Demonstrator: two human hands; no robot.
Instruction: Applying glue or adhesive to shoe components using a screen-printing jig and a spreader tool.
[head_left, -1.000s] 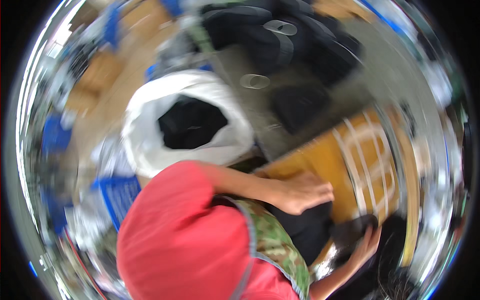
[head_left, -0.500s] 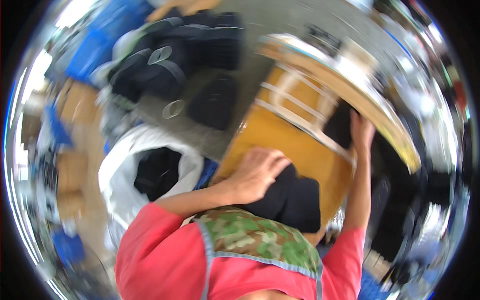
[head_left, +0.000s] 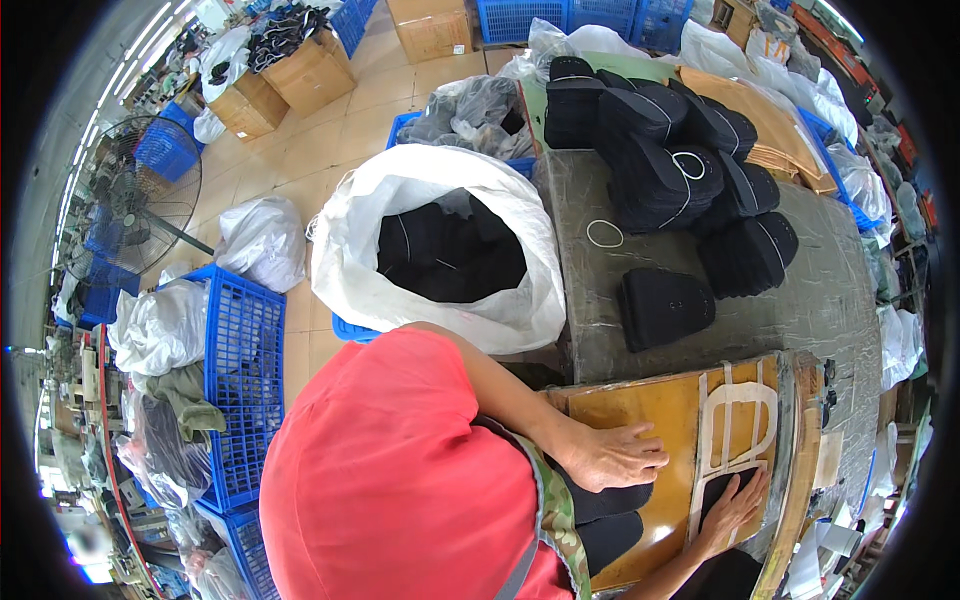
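Observation:
My left hand point(head_left: 615, 455) hovers over or rests at the edge of a stack of black pad-like pieces point(head_left: 610, 540), fingers apart and slightly bent, with nothing visible in it. Farther right, my right hand point(head_left: 735, 512) lies with fingers stretched over a dark piece point(head_left: 716, 487) set against a pale strip frame point(head_left: 704, 420). This frame, with a rounded loop, is on a yellow-brown board point(head_left: 655, 400). A wooden bar point(head_left: 797, 440) runs along the board's right side. Whether my left fingertips touch the stack cannot be told.
Bundles of black pieces point(head_left: 655, 185), some banded, and a single stack point(head_left: 667, 308) sit on the grey table point(head_left: 830, 270). A loose white band point(head_left: 604, 234) lies near them. Left stands an open white sack point(head_left: 345, 250) of black pieces. Blue crates point(head_left: 245, 390) and a fan point(head_left: 130, 205) are beyond.
My view has swung left, so the board and both hands appear lower and farther right. My left hand stays by the black stack, my right by the strip frame. The picture is sharper.

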